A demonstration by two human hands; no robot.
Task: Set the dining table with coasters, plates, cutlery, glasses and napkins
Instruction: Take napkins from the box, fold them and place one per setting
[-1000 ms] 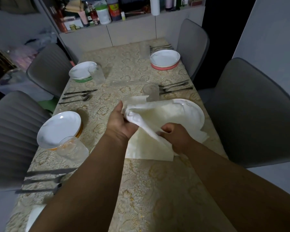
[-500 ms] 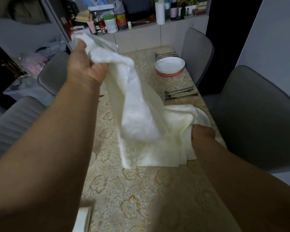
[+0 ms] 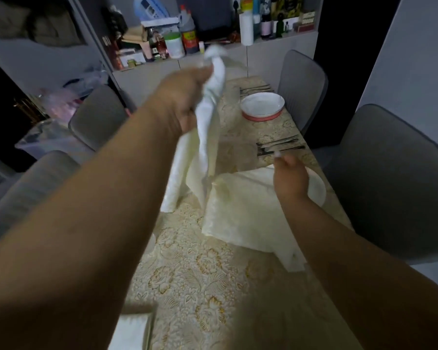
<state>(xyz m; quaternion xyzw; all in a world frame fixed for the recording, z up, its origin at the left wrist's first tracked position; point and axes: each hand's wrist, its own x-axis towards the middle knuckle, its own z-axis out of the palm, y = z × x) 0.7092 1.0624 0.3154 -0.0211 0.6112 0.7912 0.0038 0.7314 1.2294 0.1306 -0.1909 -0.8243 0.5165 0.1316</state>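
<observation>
My left hand [image 3: 180, 97] is raised over the table and grips a cream napkin [image 3: 208, 137], which hangs down in a long twisted fold with its tip near the tablecloth. A few more cream napkins [image 3: 243, 210] lie partly on the near white plate [image 3: 317, 189] at the right edge. My right hand [image 3: 290, 178] hovers just over them with fingers stretched forward, holding nothing I can see. Cutlery [image 3: 280, 145] lies beyond that plate. A far plate [image 3: 262, 104] sits on a pink coaster [image 3: 261, 117].
Grey chairs stand at the right [image 3: 390, 178] and left [image 3: 96, 117] of the table. A white folded item [image 3: 134, 332] lies at the near edge. My left arm hides the table's left side. A cluttered shelf [image 3: 177, 44] runs behind the far end.
My left hand pulled one napkin off the pile and carried it up and toward the middle. My right hand let go of the pile and lifted slightly.
</observation>
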